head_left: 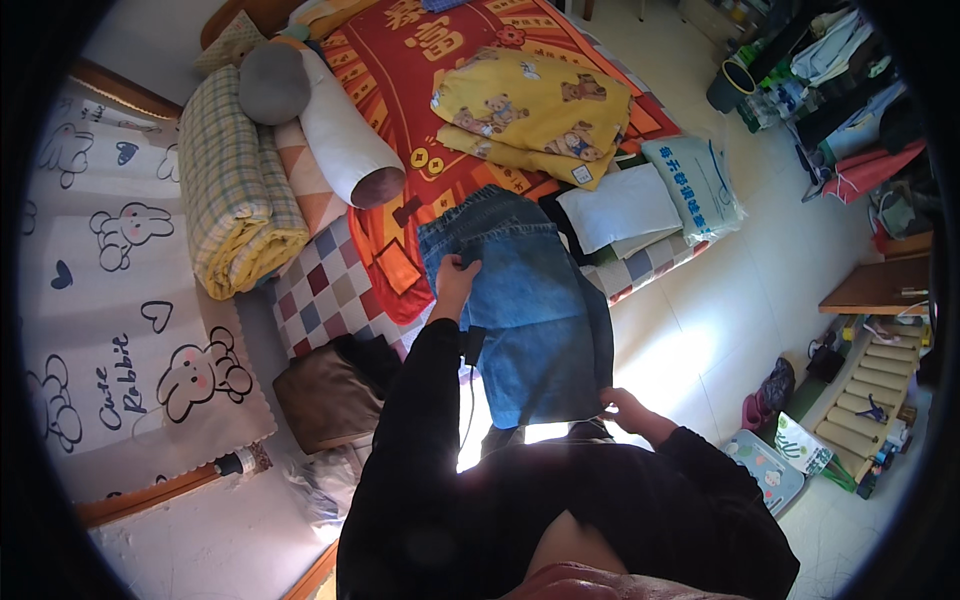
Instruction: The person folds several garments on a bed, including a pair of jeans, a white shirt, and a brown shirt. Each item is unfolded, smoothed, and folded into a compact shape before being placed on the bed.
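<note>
Blue denim jeans [529, 307], folded lengthwise, stretch from the bed towards me. Their elastic-looking waistband lies at the far end on the red blanket, and the near end hangs past the bed's edge above my legs. My left hand [454, 283] grips the denim at its left edge, below the waistband. At the near right corner, my right hand [636, 414] pinches the hem. A darker cloth layer [598, 330] shows along the right side of the jeans; I cannot tell whether it belongs to them. The fingertips of both hands are partly hidden.
Behind the jeans lie a folded yellow bear-print cloth [532, 112], a white folded item [621, 206] and a plastic-wrapped packet [694, 187]. A rolled plaid quilt [225, 187] and a white bolster [345, 135] sit left. A brown garment [326, 394] lies at the near left.
</note>
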Demonstrator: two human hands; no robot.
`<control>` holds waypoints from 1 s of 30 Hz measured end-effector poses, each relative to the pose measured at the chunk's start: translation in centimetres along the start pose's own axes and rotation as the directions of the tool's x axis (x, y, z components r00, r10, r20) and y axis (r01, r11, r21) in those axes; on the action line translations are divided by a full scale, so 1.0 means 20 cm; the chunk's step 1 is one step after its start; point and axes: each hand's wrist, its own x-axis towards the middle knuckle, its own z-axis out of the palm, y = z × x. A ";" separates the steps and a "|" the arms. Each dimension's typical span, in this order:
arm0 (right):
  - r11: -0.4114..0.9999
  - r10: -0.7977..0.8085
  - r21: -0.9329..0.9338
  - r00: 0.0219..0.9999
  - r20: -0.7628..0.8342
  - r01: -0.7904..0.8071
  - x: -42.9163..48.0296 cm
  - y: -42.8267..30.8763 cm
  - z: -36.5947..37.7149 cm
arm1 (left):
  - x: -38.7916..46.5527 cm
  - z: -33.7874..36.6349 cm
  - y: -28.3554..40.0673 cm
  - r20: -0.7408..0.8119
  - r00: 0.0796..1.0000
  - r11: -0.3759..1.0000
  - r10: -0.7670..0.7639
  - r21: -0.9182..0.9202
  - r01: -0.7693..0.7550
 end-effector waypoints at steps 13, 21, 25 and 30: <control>0.963 0.236 0.196 0.929 -0.285 -0.184 -0.10 -0.42 -0.24 | 0.17 -0.48 0.50 0.195 0.953 0.623 0.234 -0.782 0.007; 0.955 0.216 0.277 0.884 -0.414 -0.104 0.17 -0.29 -0.22 | 0.00 -0.32 -0.19 0.510 0.794 0.886 -0.331 -0.121 0.447; 0.931 0.194 0.364 0.885 -0.424 -0.029 0.18 -0.25 -0.23 | -0.57 -0.26 -0.47 0.584 0.787 0.874 -0.199 -0.258 0.412; 0.895 0.199 0.446 0.900 -0.388 -0.006 0.20 -0.22 -0.22 | -1.07 -0.24 -0.50 0.709 0.680 0.795 -0.186 -0.298 0.529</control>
